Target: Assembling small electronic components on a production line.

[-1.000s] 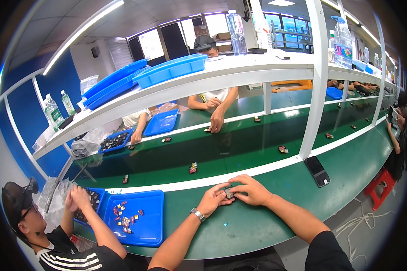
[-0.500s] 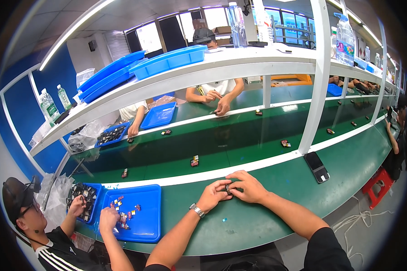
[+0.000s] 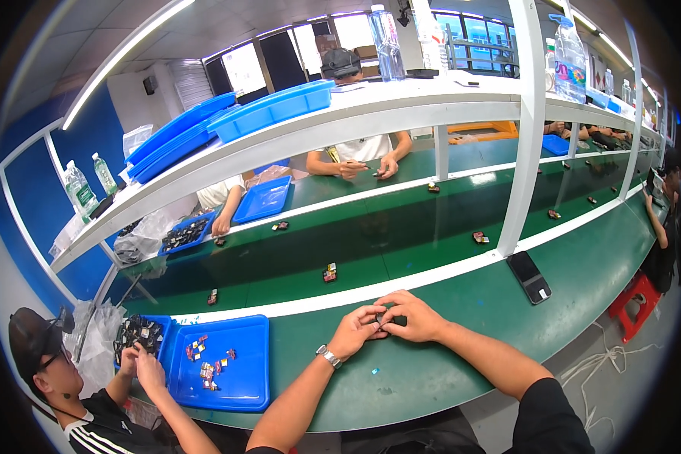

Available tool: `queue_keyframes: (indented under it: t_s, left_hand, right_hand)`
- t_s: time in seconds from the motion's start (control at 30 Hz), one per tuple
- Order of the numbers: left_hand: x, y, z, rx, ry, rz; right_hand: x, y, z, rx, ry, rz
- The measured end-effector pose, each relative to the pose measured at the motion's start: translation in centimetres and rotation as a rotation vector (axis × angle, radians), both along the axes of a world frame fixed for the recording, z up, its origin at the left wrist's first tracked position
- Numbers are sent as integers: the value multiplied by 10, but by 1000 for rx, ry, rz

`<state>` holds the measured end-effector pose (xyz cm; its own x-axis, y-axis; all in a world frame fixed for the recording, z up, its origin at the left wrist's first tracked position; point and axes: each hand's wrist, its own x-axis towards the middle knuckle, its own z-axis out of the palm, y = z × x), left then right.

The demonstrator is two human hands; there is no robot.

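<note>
Over the green bench top, my left hand (image 3: 353,331), with a metal watch on its wrist, meets my right hand (image 3: 416,316). Both have their fingers pinched around a small dark piece (image 3: 384,321). Fingertips cover most of it, so its exact kind cannot be made out. A tiny light-blue scrap (image 3: 375,371) lies on the bench below my hands. Farther right rests a black phone-like device (image 3: 528,278).
On my left, a blue tray (image 3: 262,363) holds several small red-and-yellow parts; a co-worker (image 3: 41,356) sits beside it, near a bin of black parts (image 3: 138,333). Beyond the white rail, similar parts (image 3: 330,272) lie on a green belt. A white post (image 3: 523,151) supports the overhead shelf.
The co-worker's hand has left the blue tray and joined the other by the black parts. Parts on the belt have shifted slightly right. My hands remain together, with small finger movement.
</note>
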<state>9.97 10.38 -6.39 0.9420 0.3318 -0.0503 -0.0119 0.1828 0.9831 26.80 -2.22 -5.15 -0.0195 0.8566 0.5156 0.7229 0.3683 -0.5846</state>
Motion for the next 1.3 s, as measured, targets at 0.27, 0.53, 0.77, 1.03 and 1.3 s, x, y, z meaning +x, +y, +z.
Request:
queue_keyframes:
  t_s: [0.27,0.53,0.77,1.03,1.3]
  left_hand:
    - [1,1,-2,-29,-9,38]
    - [2,1,-2,-21,-32,36]
    - [0,1,-6,-20,-46,62]
    - [1,-1,-7,-37,-48,107]
    - [3,-3,-7,-52,-130,143]
  right_hand:
    - [-10,0,-2,75,-46,-135]
    - [-9,0,-4,90,-18,-140]
    - [-12,1,-8,72,4,-155]
    - [-17,2,-11,66,52,-184]
    - [-20,-2,-2,157,4,-205]
